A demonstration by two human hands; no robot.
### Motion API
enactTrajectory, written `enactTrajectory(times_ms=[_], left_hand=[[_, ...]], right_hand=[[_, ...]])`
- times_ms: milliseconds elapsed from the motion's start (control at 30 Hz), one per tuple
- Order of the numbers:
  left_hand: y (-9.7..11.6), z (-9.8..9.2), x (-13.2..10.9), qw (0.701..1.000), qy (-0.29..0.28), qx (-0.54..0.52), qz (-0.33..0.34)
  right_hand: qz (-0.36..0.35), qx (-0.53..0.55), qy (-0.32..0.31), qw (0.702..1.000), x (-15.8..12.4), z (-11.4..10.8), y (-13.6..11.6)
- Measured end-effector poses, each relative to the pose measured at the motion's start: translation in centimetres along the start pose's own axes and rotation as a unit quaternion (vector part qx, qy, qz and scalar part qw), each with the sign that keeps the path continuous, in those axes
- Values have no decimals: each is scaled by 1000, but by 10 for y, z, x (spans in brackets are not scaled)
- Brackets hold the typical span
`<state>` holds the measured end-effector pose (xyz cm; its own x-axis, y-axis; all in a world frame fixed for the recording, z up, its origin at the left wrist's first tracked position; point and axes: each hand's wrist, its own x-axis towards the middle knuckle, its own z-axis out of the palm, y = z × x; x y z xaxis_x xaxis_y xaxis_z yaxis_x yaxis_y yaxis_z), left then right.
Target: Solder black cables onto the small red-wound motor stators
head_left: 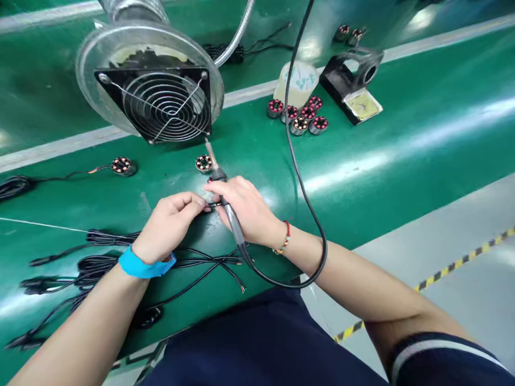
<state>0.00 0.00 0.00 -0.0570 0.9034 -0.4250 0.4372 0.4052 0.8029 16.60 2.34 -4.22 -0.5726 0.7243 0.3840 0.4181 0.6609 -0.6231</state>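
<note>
**Wire work, soldering iron in hand**

The green bench [402, 166] gives broad room right of the extractor fan [171, 110]; its near edge meets the lap. Below the fan, the right hand [249, 209] grips a soldering iron [235, 225]; the left hand [173, 220] pinches a dark wire [214, 205], seemingly readying it. Moving calls for tip control.

The left arm [92, 316] rises from the lower left corner to the left hand [167, 222], near the frame's middle, fingertips [198, 203] pinched. The right arm [354, 273] reaches in from the lower right; the right hand [251, 209] is curled closed, thumb [216, 187] pointing left.
</note>
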Motion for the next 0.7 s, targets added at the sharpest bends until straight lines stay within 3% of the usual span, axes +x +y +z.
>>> enactTrajectory(times_ms=[133, 300, 433, 533, 700], left_hand=[[-1, -1, -1, 1000, -24, -19, 6], [2, 3, -5, 992, -75, 78, 59], [8, -1, -9, 984, -34, 159, 79], [12, -18, -6, 975, -5, 217, 51], [7, -70, 11, 951, 28, 308, 1]], right_hand=[[17, 4, -4, 1000, -2, -2, 1], [55, 63, 20, 996, -2, 0, 0], [79, 134, 49, 987, 0, -4, 0], [105, 151, 84, 979, -1, -16, 0], [145, 155, 102, 972, -4, -32, 7]])
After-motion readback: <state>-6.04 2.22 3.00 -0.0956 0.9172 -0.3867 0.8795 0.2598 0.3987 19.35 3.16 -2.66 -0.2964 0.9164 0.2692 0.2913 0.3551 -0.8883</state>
